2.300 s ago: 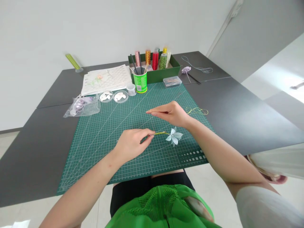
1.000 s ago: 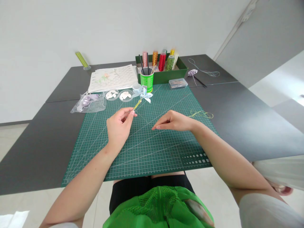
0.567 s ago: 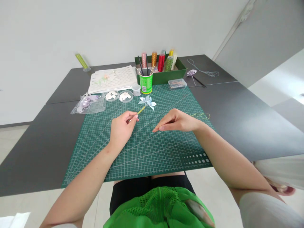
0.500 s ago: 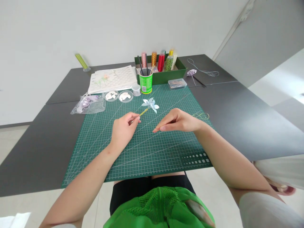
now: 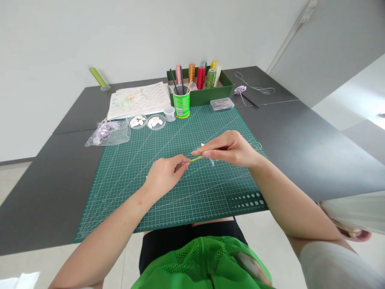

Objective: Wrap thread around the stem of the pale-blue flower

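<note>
My left hand [image 5: 165, 173] is closed in a pinch on the yellow-green stem [image 5: 197, 159] of an artificial flower. The pale blue petals [image 5: 213, 162] at the stem's far end are mostly hidden behind my right hand [image 5: 230, 149]. Thumb and forefinger of that right hand are pressed together right at the stem, just beyond the left fingertips. What they pinch, if anything, is too small to tell. A loose yellowish thread [image 5: 256, 146] lies curled on the green cutting mat [image 5: 180, 200], by the right wrist.
Behind the mat stand a green cup [image 5: 181, 105] of sticks and a green box [image 5: 198, 96] of thread spools. Dishes of white pieces [image 5: 156, 122], a clear case [image 5: 221, 104], a plastic bag [image 5: 108, 132] and paper sheets [image 5: 141, 101] lie around. A purple flower [image 5: 240, 90] rests at right.
My left hand has moved right and slightly nearer to me with the flower. My right hand, apart from the stem before, now meets it and covers most of the petals.
</note>
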